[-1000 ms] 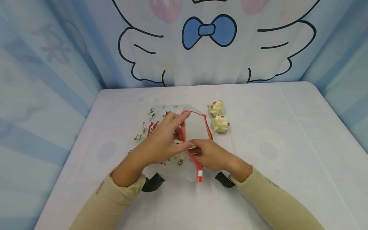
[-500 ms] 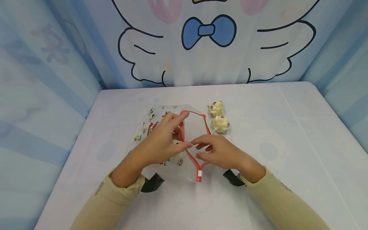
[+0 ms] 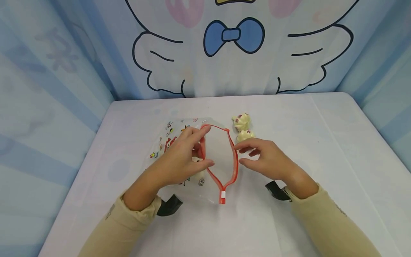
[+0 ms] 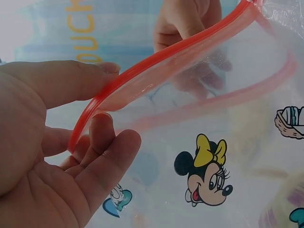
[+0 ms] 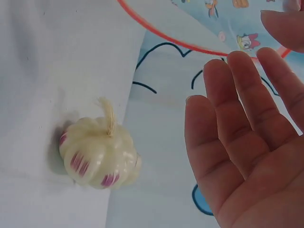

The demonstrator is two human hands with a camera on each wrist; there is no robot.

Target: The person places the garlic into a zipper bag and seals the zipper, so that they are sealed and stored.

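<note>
A clear plastic zip bag (image 3: 192,194) with cartoon prints lies on the table, its red-edged mouth (image 3: 236,164) spread wide toward the right. My left hand (image 3: 178,159) holds the left side of that red edge; in the left wrist view the thumb (image 4: 90,78) lies against it, fingers curled on the other side. Just right of the mouth, my right hand (image 3: 271,159) has loosely bent fingers and nothing in them. Beyond its fingertips sit two garlic bulbs, a far one (image 3: 242,121) and a nearer one (image 3: 245,135) partly covered by the hand. Something pale with purple marks (image 4: 285,204) shows through the bag.
A white cloth covers the table (image 3: 337,160). Behind it hangs a blue-and-white cartoon curtain (image 3: 234,71), with more curtain at both sides. A black strap (image 3: 170,206) hangs at the left wrist and another strap (image 3: 277,191) at the right.
My right hand has come out of the bag's mouth and moved right and away from me, toward the garlic bulbs. The left hand has stayed on the red edge.
</note>
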